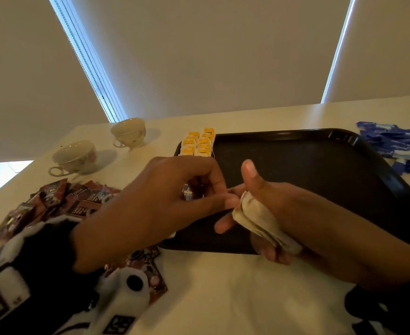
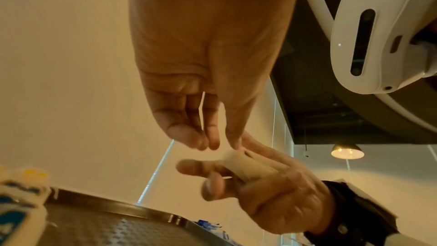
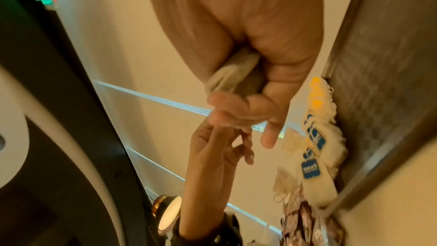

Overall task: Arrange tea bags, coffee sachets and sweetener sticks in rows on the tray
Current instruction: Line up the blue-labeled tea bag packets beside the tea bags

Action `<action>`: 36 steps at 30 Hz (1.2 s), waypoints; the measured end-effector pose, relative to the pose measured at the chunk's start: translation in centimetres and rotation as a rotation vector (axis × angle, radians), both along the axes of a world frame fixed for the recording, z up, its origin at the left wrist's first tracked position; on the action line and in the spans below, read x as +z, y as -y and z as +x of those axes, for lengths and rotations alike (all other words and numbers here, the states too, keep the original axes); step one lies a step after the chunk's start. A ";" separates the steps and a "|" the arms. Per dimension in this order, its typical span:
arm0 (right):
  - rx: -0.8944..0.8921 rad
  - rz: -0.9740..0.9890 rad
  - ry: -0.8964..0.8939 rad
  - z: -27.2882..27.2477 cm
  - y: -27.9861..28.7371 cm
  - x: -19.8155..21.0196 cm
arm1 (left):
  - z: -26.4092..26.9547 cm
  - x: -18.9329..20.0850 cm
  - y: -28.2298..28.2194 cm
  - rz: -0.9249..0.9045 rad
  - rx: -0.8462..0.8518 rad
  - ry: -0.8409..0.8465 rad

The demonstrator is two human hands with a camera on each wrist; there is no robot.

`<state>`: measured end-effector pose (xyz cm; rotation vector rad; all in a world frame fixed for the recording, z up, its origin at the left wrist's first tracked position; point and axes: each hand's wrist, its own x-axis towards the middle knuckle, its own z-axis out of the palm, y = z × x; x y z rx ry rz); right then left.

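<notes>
My right hand (image 1: 254, 189) grips a bundle of beige tea bags (image 1: 259, 221) over the near left part of the black tray (image 1: 308, 160), thumb raised. My left hand (image 1: 223, 199) is right beside it with its fingers curled; its forefinger and thumb tips touch the bundle's (image 2: 243, 164) upper end. In the left wrist view a thin white strip (image 2: 202, 111) sits pinched between the left fingers. Tea bags with yellow tags (image 1: 199, 143) and blue tags (image 3: 316, 137) lie in rows along the tray's left edge. Brown coffee sachets (image 1: 54, 201) are heaped left of the tray, blue sweetener sticks (image 1: 397, 146) right of it.
Two teacups (image 1: 74, 157) (image 1: 129, 131) stand on the white table at the far left. More coffee sachets (image 1: 146, 262) lie under my left wrist near the tray's front corner. Most of the tray's floor is bare. Window blinds rise behind the table.
</notes>
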<state>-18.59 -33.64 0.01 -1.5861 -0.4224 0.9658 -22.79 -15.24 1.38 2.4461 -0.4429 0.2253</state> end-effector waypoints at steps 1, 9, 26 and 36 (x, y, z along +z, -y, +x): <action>-0.039 0.039 -0.050 0.1 -0.2 -0.3 | -0.1 -0.3 0.4 -0.021 0.017 0.035; -0.352 0.140 -0.072 1.0 -2.4 -1.8 | 0.7 -1.8 2.4 0.015 0.168 0.013; -0.356 0.188 -0.401 2.0 -2.2 -3.3 | -0.3 -1.1 -2.9 -0.411 0.227 -0.305; -0.477 0.044 -0.249 2.7 -2.1 -3.1 | 0.2 -0.3 -5.8 -0.161 0.348 -0.281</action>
